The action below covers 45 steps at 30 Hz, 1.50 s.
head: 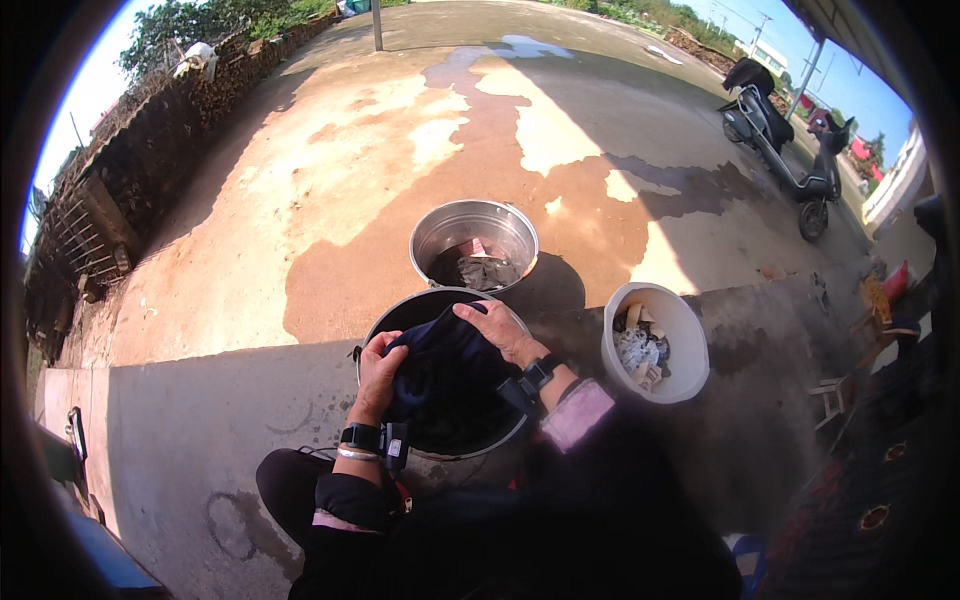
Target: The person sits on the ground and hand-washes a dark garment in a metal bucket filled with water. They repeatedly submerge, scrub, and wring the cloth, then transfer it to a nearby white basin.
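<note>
A dark navy cloth (439,345) is stretched between my two hands over a wide dark bucket (517,431) with a pale rim. My left hand (379,375) pinches the cloth at its left edge, thumb on top. At the upper right edge, my right hand (499,330) grips it between thumb and fingers. The lower part of the cloth merges with the bucket's dark inside, so the contents cannot be made out. Just beyond the bucket stands a metal basin (474,214) with wet dark cloth (487,271) at its bottom.
A white plastic bucket (694,367) holding scraps and crumpled pale material stands at my right. A raised concrete ledge (202,397) runs under me and drops to wet concrete ground (405,247). Farther right is a parked scooter (780,142); a low brick wall (172,127) borders the left.
</note>
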### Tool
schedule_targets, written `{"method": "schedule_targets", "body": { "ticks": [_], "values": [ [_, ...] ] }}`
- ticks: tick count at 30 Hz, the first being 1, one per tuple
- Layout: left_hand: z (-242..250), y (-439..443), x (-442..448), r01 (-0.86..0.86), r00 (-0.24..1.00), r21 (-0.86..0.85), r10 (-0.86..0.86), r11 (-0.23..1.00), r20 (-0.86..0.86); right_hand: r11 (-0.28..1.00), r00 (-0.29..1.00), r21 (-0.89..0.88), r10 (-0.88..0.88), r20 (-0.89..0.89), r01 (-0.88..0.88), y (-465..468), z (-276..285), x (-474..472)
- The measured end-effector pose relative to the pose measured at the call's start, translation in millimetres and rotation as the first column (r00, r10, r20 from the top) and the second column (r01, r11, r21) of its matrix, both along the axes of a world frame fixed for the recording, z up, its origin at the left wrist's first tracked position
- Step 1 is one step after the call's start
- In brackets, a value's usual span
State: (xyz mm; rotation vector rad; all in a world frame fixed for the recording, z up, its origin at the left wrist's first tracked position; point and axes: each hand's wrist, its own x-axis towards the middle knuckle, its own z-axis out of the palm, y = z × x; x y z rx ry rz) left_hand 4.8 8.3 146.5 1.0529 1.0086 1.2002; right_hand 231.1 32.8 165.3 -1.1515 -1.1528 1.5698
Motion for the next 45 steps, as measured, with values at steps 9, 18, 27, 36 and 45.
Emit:
{"method": "schedule_targets", "body": {
  "ticks": [9, 18, 27, 36, 45],
  "values": [
    [-64.2, 17.3, -3.6, 0.166, 0.823, -0.593, 0.221, 0.788, 0.523, 0.772, 0.921, 0.632, -0.198, 0.335, -0.064, -25.4, -14.6, -52.9],
    [-91.5, -8.5, 45.1, 0.088, 0.843, -0.512, 0.210, 0.854, 0.495, 0.856, 0.525, 0.517, -0.426, 0.737, -0.032, -28.8, -24.4, -75.6],
    [-62.3, -11.2, 29.0, -0.061, 0.849, -0.612, 0.364, 0.788, 0.384, 0.823, 0.790, 0.550, -0.241, 0.564, -0.142, -52.6, -37.1, -99.3],
    [-37.1, 21.3, 5.2, -0.012, 0.887, -0.025, -0.001, 1.000, -0.462, 0.954, 0.644, 0.263, -0.110, 0.757, -0.147, 21.3, -47.4, -15.4],
    [-91.9, 10.5, 19.2, 0.497, -0.192, -0.633, -0.636, 0.593, -0.748, 0.723, 0.003, -0.360, 0.448, 0.894, -0.590, -22.1, -93.2, -20.7]
  ]
}}
